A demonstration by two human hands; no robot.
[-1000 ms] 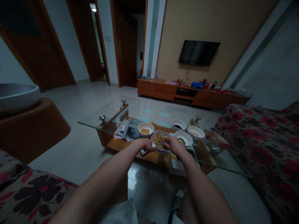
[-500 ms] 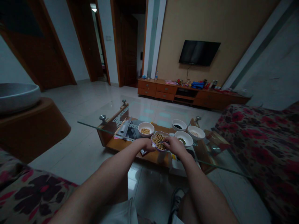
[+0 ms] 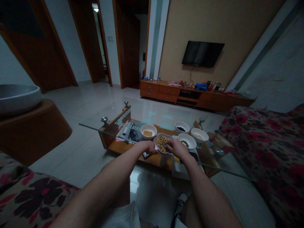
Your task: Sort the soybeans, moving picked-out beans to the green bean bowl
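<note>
On the glass table (image 3: 99,128), the left hand (image 3: 149,147) is gripping the rim of the bowl of mixed beans (image 3: 161,144) while the right hand (image 3: 176,147) is pinching inside it. At 12 to 2 o'clock, 4 white bowls (image 3: 148,131) are holding few sorted beans; most of the mix looks unsorted.

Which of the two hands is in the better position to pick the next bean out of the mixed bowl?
Probably the right hand: its fingertips are already over the beans in the mixed bowl. The left hand sits at the bowl's left rim, apparently steadying it, so it is occupied.
</note>
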